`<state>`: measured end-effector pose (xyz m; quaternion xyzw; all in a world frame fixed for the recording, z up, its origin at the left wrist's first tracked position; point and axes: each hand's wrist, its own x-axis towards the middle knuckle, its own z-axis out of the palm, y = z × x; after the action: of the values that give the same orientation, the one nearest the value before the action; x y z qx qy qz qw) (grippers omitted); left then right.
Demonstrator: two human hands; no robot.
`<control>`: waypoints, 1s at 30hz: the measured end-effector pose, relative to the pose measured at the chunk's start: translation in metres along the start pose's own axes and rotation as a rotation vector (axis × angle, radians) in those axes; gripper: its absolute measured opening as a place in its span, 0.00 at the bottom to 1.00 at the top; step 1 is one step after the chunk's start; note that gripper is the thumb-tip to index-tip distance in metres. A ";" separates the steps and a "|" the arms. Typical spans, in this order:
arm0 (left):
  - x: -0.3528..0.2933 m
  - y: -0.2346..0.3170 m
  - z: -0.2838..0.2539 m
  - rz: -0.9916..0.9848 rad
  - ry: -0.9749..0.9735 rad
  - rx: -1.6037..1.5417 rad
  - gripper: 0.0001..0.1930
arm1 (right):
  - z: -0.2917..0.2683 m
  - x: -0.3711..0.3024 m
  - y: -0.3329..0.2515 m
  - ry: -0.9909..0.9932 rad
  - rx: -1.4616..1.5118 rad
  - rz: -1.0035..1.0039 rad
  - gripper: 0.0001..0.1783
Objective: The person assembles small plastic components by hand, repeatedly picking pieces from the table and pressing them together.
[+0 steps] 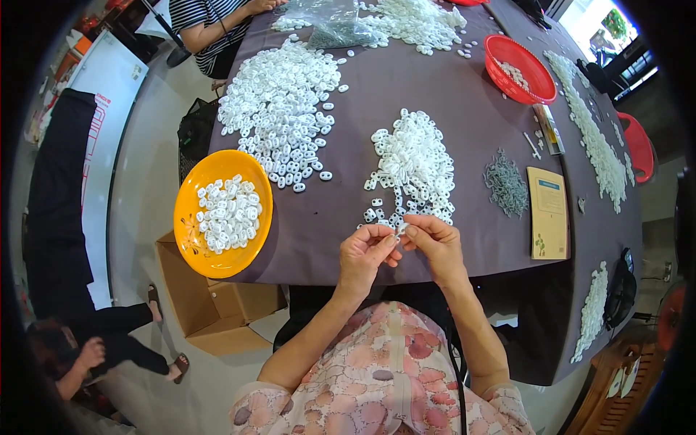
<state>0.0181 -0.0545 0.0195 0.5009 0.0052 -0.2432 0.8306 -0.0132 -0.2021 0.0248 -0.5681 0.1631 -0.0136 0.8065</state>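
My left hand point(366, 259) and my right hand point(437, 250) meet at the table's near edge, fingers of both pinched on a small white plastic piece point(401, 229). Most of that piece is hidden by the fingertips. Just beyond them lies a heap of small white two-holed plastic pieces point(415, 156), some loose ones nearest my fingers. To the left, a yellow oval plate point(187, 250) holds more white oval pieces point(230, 217). A small pile of thin grey parts point(506, 185) lies to the right; their exact kind is too small to tell.
A larger white heap point(279, 101) spreads at the far left, near a clear plastic bag point(337, 25). A red basket point(540, 88), a yellow-brown booklet point(547, 217) and a small box point(549, 129) lie right. Another person's arm point(217, 36) reaches in. A cardboard box point(192, 297) stands below.
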 end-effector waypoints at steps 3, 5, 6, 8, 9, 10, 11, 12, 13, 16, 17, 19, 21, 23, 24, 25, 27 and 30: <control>-0.001 -0.001 0.003 0.004 -0.014 -0.016 0.05 | 0.001 -0.007 0.005 0.011 0.045 -0.029 0.11; -0.002 -0.002 0.004 0.007 -0.001 -0.029 0.04 | 0.000 -0.010 0.009 0.009 0.133 -0.005 0.09; -0.003 -0.002 0.004 0.005 -0.004 -0.026 0.04 | 0.000 -0.011 0.010 0.013 0.136 -0.007 0.09; -0.004 -0.001 0.005 0.019 -0.008 -0.039 0.04 | -0.001 -0.013 0.012 -0.008 0.170 -0.009 0.07; -0.005 -0.001 0.005 0.017 -0.011 -0.036 0.04 | -0.001 -0.014 0.011 -0.005 0.173 -0.011 0.07; -0.006 0.000 0.006 0.016 -0.005 -0.038 0.04 | -0.002 -0.015 0.009 -0.024 0.148 -0.017 0.07; -0.006 0.000 0.006 0.015 0.000 -0.041 0.04 | -0.002 -0.015 0.007 -0.042 0.122 -0.024 0.06; -0.007 0.000 0.006 0.015 -0.001 -0.040 0.04 | -0.002 -0.015 0.007 -0.041 0.124 -0.025 0.06; -0.007 -0.001 0.005 0.021 0.005 -0.026 0.05 | -0.002 -0.015 0.006 0.001 0.141 -0.028 0.07; -0.008 -0.001 0.006 0.034 0.027 0.026 0.05 | 0.000 -0.017 0.000 0.059 0.164 -0.029 0.08; -0.008 0.000 0.006 0.040 0.043 0.063 0.05 | 0.001 -0.017 -0.002 0.076 0.168 -0.028 0.08; -0.009 0.002 0.009 0.045 0.045 0.086 0.05 | 0.001 -0.017 -0.001 0.087 0.139 -0.056 0.08; -0.009 0.002 0.010 0.052 0.049 0.109 0.05 | 0.002 -0.018 -0.001 0.097 0.109 -0.083 0.08; -0.010 0.002 0.010 0.050 0.063 0.145 0.05 | 0.005 -0.019 -0.001 0.112 0.070 -0.111 0.08; -0.010 0.002 0.010 0.050 0.066 0.145 0.05 | 0.005 -0.019 0.000 0.111 0.069 -0.109 0.08; -0.010 0.002 0.010 0.054 0.064 0.161 0.05 | 0.005 -0.019 0.001 0.109 0.066 -0.117 0.08; -0.010 0.002 0.010 0.058 0.063 0.176 0.05 | 0.005 -0.018 0.002 0.107 0.062 -0.125 0.08; -0.011 0.002 0.010 0.064 0.068 0.214 0.05 | 0.005 -0.019 0.003 0.113 0.035 -0.123 0.08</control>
<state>0.0069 -0.0583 0.0287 0.5944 -0.0087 -0.1985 0.7792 -0.0301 -0.1928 0.0285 -0.5613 0.1727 -0.0979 0.8034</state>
